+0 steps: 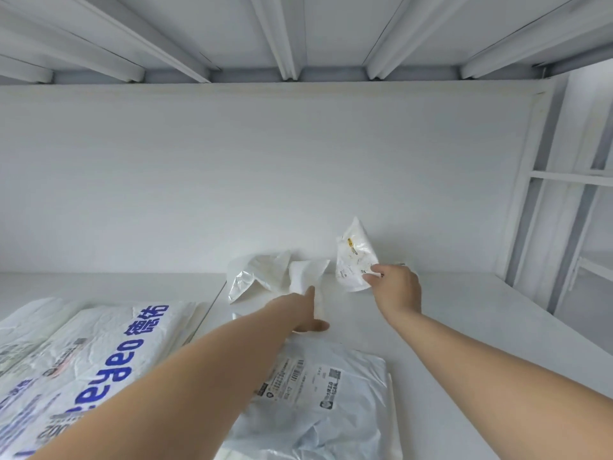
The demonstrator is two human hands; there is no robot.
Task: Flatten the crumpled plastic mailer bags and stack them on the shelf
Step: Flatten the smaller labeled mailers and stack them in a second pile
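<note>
Mailer bag (356,257) pinched by right hand (396,288); left hand (300,313) grips white bag (306,272).

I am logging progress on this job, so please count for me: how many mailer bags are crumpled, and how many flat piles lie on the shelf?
Crumpled bags: 3 (yellow-marked bag in right hand, white bag in left hand, silvery bag loose).
Flat piles: 2 (blue-lettered pile, labelled pile).
Total: 5.

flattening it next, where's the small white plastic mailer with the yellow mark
Head view, right of centre: the small white mailer, pinched by the right hand, beside the crumpled white bag.
</note>
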